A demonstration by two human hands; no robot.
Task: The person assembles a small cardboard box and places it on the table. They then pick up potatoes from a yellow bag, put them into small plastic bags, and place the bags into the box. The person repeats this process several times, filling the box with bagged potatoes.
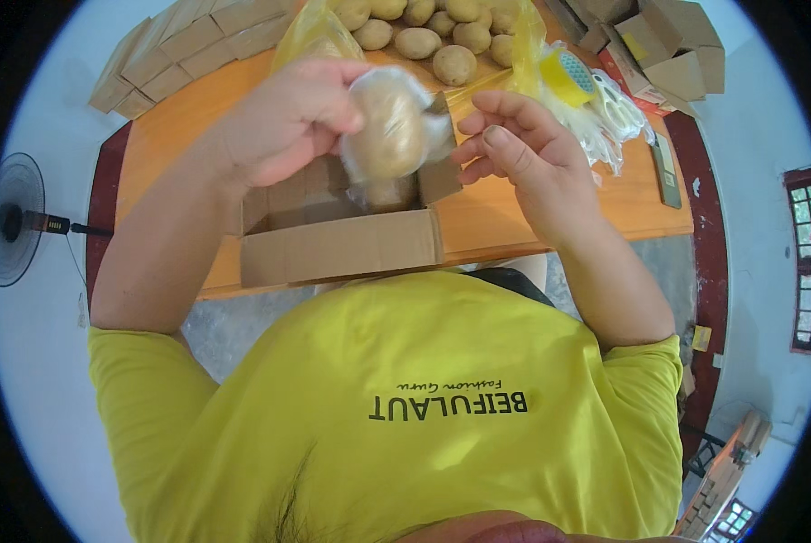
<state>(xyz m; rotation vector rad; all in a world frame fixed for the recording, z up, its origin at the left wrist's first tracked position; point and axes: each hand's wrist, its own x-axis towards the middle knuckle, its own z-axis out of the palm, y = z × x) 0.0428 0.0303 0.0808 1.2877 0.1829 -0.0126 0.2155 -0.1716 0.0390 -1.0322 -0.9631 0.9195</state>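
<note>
A potato in clear plastic wrap (388, 136) is gripped at its left side by my left hand (304, 115), slightly blurred. Under it stands an open cardboard box (341, 244) near the table's front edge. Inside the box's right end, another wrapped potato (390, 193) partly shows; the held potato and my left hand hide some of the interior. My right hand (531, 153) is raised just right of the box, its fingers loosely bent and apart, with nothing in them.
Loose potatoes (439, 42) lie with a yellow plastic bag (310, 30) at the back of the wooden table (507, 227). To the right are yellow tape (568, 78), white-handled scissors (619, 105), clear plastic bags (585, 139) and a phone (667, 170). Stacked boxes (195, 51) and open cartons (670, 47) flank the back.
</note>
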